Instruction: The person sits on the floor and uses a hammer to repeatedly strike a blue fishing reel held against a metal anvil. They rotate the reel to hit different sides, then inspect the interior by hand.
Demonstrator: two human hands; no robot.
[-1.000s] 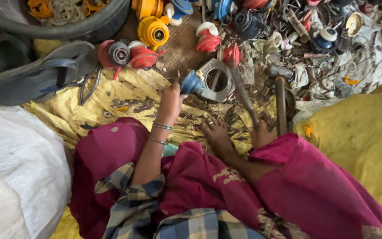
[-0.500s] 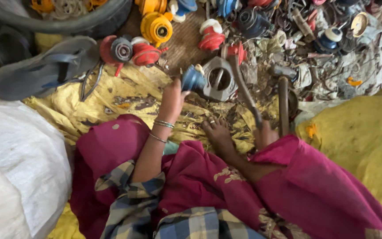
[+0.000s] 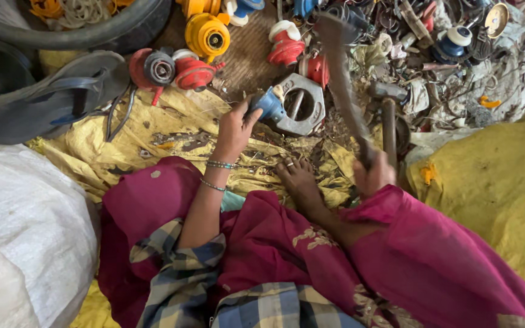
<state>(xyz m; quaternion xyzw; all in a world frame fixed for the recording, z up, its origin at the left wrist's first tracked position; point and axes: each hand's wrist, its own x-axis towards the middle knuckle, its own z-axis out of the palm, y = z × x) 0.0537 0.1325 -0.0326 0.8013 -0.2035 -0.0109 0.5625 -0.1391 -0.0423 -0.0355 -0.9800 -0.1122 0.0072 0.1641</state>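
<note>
My left hand (image 3: 233, 129) grips a small blue motor part (image 3: 268, 104) and holds it against a grey square metal block (image 3: 302, 109) with a round hole, set on torn yellow sheeting (image 3: 171, 130). My right hand (image 3: 373, 176) is closed on the wooden handle of a hammer (image 3: 344, 85), which is raised and tilted up and left, its blurred head above the block. My bare foot (image 3: 299, 179) rests on the sheeting between both hands. Magenta cloth covers my legs.
Red, orange and blue motor parts (image 3: 208, 36) lie beyond the block. A second hammer (image 3: 389, 115) lies to the right among scrap metal. A grey sandal (image 3: 50, 100) and a black tub rim (image 3: 92, 33) sit at upper left, white sacks (image 3: 25, 225) at left, a yellow sack (image 3: 493, 182) at right.
My right hand has swung the hammer up from low beside the block to a raised, tilted position. My left hand keeps the blue part against the block.
</note>
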